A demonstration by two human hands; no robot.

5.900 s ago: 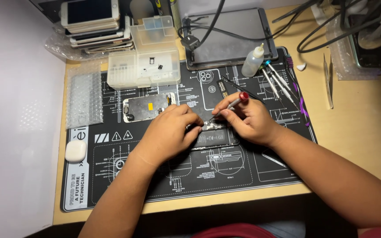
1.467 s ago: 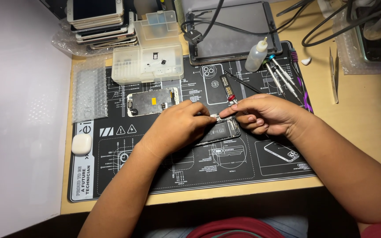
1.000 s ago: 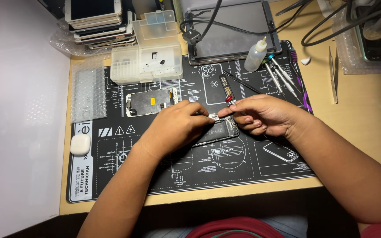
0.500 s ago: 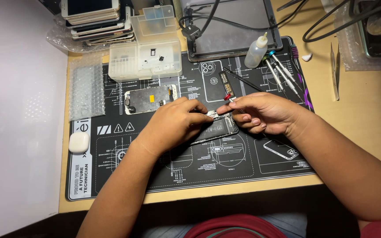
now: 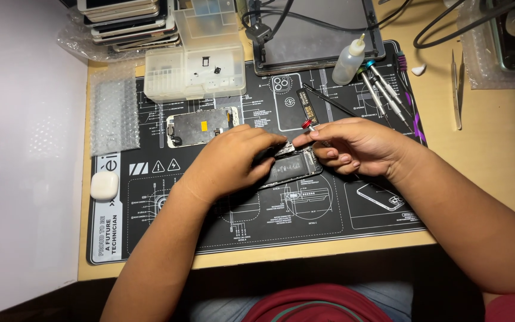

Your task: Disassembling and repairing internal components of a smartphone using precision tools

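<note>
Resting on the opened phone [image 5: 290, 168] at the middle of the black work mat [image 5: 257, 220], the left hand [image 5: 230, 164] curls its fingers over the device's upper edge and pins it down. Just to its right, the right hand [image 5: 359, 146] pinches a small red-tipped screwdriver [image 5: 309, 125] between thumb and fingers, with the tip at the phone's top corner, where the 2 hands nearly touch. Just beyond the left hand lies a detached phone panel [image 5: 201, 127], and past that a clear parts box [image 5: 195, 71]. Beyond the right hand sit a small squeeze bottle [image 5: 350, 59], a row of spare screwdrivers [image 5: 382, 92] and a black pry tool [image 5: 323, 104]. Well to the left of the left hand rests a white earbud case [image 5: 104, 185]. The left hand hides much of the phone.
</note>
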